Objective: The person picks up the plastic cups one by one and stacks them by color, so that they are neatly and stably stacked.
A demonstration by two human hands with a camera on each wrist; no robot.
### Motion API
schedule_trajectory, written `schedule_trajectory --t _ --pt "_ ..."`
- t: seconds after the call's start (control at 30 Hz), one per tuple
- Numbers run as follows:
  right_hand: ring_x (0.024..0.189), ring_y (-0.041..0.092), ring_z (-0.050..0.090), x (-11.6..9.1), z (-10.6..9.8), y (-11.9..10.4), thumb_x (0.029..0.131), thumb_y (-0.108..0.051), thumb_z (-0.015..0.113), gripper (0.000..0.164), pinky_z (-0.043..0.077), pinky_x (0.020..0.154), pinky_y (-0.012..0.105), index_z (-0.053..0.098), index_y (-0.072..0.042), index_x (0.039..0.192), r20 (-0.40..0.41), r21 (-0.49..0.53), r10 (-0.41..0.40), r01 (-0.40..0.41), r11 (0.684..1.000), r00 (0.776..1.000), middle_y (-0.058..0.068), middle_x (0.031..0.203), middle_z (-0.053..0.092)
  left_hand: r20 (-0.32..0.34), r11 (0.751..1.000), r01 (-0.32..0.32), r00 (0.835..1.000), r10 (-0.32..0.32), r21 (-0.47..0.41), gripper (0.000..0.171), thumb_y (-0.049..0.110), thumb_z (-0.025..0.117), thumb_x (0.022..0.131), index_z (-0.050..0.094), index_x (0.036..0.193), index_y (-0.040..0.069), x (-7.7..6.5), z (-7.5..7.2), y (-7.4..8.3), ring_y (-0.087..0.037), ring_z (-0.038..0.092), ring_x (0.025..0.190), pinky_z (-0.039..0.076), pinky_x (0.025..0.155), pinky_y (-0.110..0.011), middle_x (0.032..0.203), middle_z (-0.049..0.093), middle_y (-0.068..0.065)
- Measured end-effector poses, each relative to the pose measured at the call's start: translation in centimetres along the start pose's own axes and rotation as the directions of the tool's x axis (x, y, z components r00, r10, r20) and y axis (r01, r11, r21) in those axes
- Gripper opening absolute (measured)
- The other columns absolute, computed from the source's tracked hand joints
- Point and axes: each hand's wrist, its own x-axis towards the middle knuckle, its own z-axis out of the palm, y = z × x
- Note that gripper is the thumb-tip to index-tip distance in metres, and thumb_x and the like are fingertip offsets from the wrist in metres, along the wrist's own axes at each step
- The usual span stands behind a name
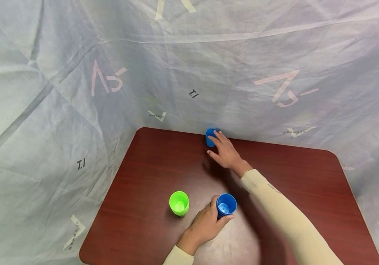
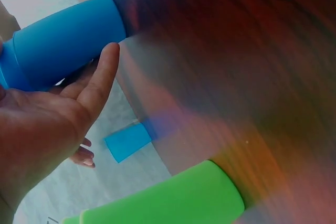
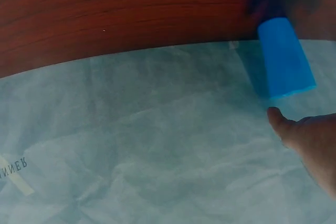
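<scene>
My left hand [image 1: 206,221] holds a stack of blue cups [image 1: 226,204] upright near the front of the table, thumb on one side and fingers on the other. The left wrist view shows the blue stack [image 2: 68,40] with a rim line near its top. My right hand [image 1: 226,151] reaches to the far edge, its fingers spread beside a single blue cup [image 1: 210,140] and overlapping it in the head view. In the right wrist view the thumb is apart from that blue cup [image 3: 286,59]. A stack of green cups [image 1: 179,203] stands left of the left hand.
The reddish-brown wooden table [image 1: 149,162] has rounded corners. Grey sheeting [image 1: 189,73] with tape marks and lettering hangs behind it and along its sides, close to the far edge where the single blue cup stands.
</scene>
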Motion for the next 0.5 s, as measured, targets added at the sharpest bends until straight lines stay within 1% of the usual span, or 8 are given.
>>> schedule_trajectory --t 0.27,0.5 --pt "0.167 0.040 0.006 1.6 0.5 0.7 0.109 -0.045 0.053 0.071 0.015 0.133 0.061 0.027 -0.016 0.169 0.038 -0.043 0.009 -0.007 0.999 0.999 0.015 0.179 0.011 0.010 1.000 0.014 1.000 -0.014 -0.003 0.077 0.064 0.058 0.101 0.032 0.156 0.018 0.1 -0.2 -0.1 -0.022 0.069 0.123 0.059 0.099 -0.046 0.144 0.063 -0.011" --pt "0.167 0.039 0.005 3.3 1.0 1.3 0.109 -0.044 0.052 0.071 0.018 0.130 0.066 0.023 -0.018 0.169 0.064 -0.086 0.025 -0.019 0.996 0.998 0.013 0.180 0.008 0.025 1.000 0.015 1.000 -0.015 0.005 0.079 0.069 0.056 0.100 0.032 0.155 0.019 0.2 0.1 -0.4 -0.020 0.070 0.120 0.059 0.097 -0.044 0.141 0.065 -0.010"
